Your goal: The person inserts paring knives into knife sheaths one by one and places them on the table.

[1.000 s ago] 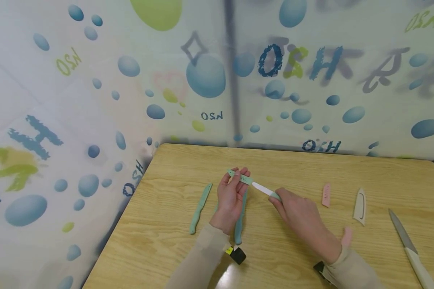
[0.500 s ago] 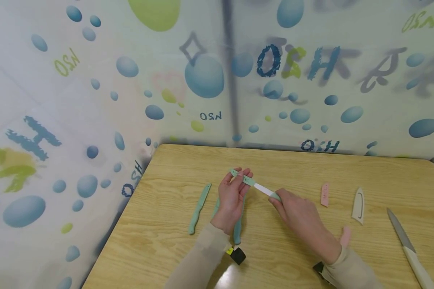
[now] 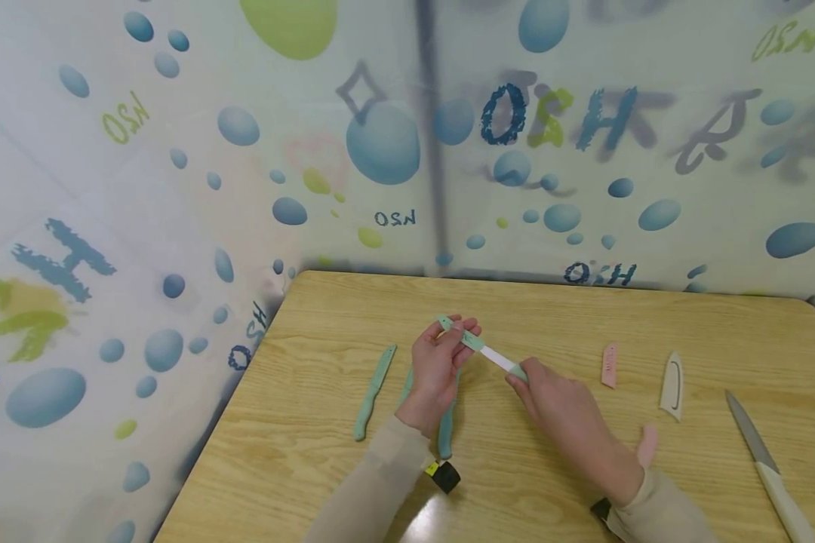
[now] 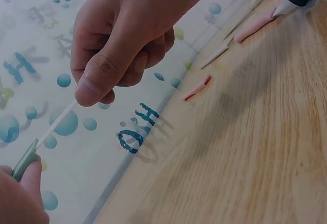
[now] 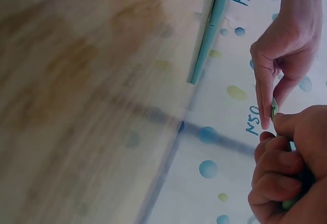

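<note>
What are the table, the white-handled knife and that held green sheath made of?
Table: wood or wood-look laminate, glossy; grain and a reflection show.
White-handled knife: blade probably smooth steel, being grey; handle likely plastic, evenly coloured.
Green sheath: perhaps matte plastic; even colour, little shine.

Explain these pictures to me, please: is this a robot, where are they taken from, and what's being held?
No robot here, just a person's two bare hands. The wide picture comes from a camera worn on the head; the other two come from cameras on the left and right wrists. The left hand pinches a pale green cover. The right hand grips a small white-bladed knife that points at the cover's mouth. On the wooden table lie a green knife at the left, a blue-green handle partly hidden by the left hand, a pink cover, a white cover and, at the far right, a larger grey-bladed knife. Another pink thing lies partly hidden behind the right hand.
</note>
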The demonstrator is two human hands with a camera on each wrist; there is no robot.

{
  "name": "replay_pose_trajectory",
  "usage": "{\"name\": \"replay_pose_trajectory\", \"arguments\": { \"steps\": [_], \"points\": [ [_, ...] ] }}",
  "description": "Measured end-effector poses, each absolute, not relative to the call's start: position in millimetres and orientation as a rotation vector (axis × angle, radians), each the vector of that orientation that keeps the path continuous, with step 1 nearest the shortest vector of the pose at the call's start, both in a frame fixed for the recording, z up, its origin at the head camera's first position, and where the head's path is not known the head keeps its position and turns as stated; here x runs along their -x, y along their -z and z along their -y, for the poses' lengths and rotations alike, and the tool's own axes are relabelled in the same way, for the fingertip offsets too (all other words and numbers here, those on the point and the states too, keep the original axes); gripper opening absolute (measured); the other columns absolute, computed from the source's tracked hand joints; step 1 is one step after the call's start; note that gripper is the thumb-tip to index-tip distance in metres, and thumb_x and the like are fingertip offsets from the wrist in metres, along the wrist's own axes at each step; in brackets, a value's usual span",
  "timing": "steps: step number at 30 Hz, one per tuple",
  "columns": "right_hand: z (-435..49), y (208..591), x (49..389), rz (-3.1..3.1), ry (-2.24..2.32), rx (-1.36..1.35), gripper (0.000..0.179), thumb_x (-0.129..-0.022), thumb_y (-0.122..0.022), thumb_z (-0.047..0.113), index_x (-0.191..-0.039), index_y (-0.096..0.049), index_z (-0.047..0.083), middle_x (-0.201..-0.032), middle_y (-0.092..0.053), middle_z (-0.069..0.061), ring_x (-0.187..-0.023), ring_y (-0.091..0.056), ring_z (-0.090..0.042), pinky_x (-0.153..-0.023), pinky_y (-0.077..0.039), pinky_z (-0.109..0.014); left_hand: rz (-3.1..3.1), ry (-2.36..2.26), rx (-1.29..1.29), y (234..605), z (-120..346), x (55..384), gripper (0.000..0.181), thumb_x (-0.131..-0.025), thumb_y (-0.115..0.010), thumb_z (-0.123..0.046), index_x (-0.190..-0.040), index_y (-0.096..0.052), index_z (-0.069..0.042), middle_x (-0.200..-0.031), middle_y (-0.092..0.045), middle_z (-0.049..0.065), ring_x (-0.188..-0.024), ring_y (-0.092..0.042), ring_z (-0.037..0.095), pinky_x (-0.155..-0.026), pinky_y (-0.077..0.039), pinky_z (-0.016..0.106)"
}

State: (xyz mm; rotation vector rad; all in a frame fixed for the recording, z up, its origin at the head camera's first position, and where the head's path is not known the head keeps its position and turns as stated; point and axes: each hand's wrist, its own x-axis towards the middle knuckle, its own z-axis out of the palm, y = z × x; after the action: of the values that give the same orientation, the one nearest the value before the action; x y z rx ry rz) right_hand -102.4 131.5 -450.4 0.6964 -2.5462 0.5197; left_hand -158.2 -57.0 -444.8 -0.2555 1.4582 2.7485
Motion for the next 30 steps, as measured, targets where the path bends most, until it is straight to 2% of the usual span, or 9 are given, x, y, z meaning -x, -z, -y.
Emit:
{"name": "replay_pose_trajectory", "arguments": {
  "steps": [3, 5, 6, 8, 10, 13, 20, 30],
  "points": [
    [-133, 453, 101, 2.482, -0.483, -0.725, 0.034, -0.109, -0.055, 0.032, -0.094, -0.053, 0.001, -0.063, -0.036, 0.005, -0.048, -0.031, -0.004, -0.036, -0.025, -0.018, -1.48, -2.725, 0.237, 443, 56, 159, 0.022, -0.104, -0.062, -0.006, -0.122, -0.061, 0.007, -0.115, -0.073, 0.023, -0.103, -0.075, 0.025, -0.091, -0.06, 0.034],
    [-133, 453, 101, 2.467, -0.477, -0.729, 0.042, -0.112, -0.042, 0.038, -0.096, -0.052, 0.001, -0.064, -0.035, 0.005, -0.047, -0.031, -0.004, -0.035, -0.024, -0.018, -1.505, -2.698, 0.215, 441, 56, 160, 0.024, -0.105, -0.062, -0.007, -0.123, -0.061, 0.007, -0.117, -0.073, 0.024, -0.105, -0.075, 0.026, -0.092, -0.059, 0.034],
    [-133, 453, 101, 2.467, -0.476, -0.731, 0.042, -0.113, -0.041, 0.038, -0.096, -0.052, 0.001, -0.064, -0.035, 0.005, -0.047, -0.031, -0.004, -0.035, -0.024, -0.019, -1.522, -2.681, 0.2, 440, 56, 161, 0.024, -0.105, -0.062, -0.008, -0.124, -0.061, 0.007, -0.118, -0.072, 0.024, -0.106, -0.074, 0.026, -0.093, -0.059, 0.034],
    [-132, 452, 101, 2.489, -0.476, -0.724, 0.035, -0.111, -0.049, 0.032, -0.097, -0.051, 0.0, -0.064, -0.034, 0.005, -0.046, -0.031, -0.005, -0.035, -0.024, -0.019, -1.55, -2.651, 0.174, 439, 56, 164, 0.024, -0.106, -0.061, -0.01, -0.124, -0.061, 0.007, -0.12, -0.072, 0.025, -0.108, -0.074, 0.026, -0.094, -0.059, 0.034],
    [-132, 451, 102, 2.525, -0.476, -0.709, 0.027, -0.106, -0.063, 0.022, -0.098, -0.05, 0.0, -0.064, -0.033, 0.004, -0.045, -0.031, -0.005, -0.035, -0.024, -0.018, -1.57, -2.628, 0.16, 437, 55, 167, 0.023, -0.106, -0.061, -0.01, -0.122, -0.061, 0.006, -0.12, -0.072, 0.025, -0.108, -0.073, 0.027, -0.094, -0.059, 0.034],
    [-131, 448, 104, 2.581, -0.469, -0.679, 0.029, -0.096, -0.076, 0.012, -0.098, -0.049, -0.001, -0.065, -0.033, 0.004, -0.044, -0.031, -0.006, -0.034, -0.024, -0.018, -1.582, -2.611, 0.163, 435, 54, 171, 0.021, -0.106, -0.06, -0.01, -0.12, -0.062, 0.006, -0.117, -0.073, 0.023, -0.108, -0.074, 0.027, -0.094, -0.059, 0.034],
    [-128, 444, 115, 2.577, -0.463, -0.678, 0.032, -0.094, -0.077, 0.01, -0.096, -0.047, -0.002, -0.062, -0.033, 0.002, -0.042, -0.03, -0.008, -0.033, -0.023, -0.02, -1.574, -2.626, 0.162, 433, 52, 184, 0.021, -0.106, -0.059, -0.009, -0.12, -0.061, 0.006, -0.115, -0.074, 0.021, -0.109, -0.073, 0.028, -0.094, -0.059, 0.034],
    [-126, 442, 121, 2.631, -0.4, -0.631, 0.031, -0.099, -0.072, 0.014, -0.094, -0.046, -0.001, -0.06, -0.034, 0.001, -0.039, -0.034, -0.01, -0.031, -0.026, -0.024, -1.545, -2.644, 0.164, 432, 49, 188, 0.023, -0.106, -0.059, -0.008, -0.123, -0.06, 0.007, -0.116, -0.073, 0.022, -0.11, -0.073, 0.028, -0.095, -0.059, 0.033]
  ]
}}
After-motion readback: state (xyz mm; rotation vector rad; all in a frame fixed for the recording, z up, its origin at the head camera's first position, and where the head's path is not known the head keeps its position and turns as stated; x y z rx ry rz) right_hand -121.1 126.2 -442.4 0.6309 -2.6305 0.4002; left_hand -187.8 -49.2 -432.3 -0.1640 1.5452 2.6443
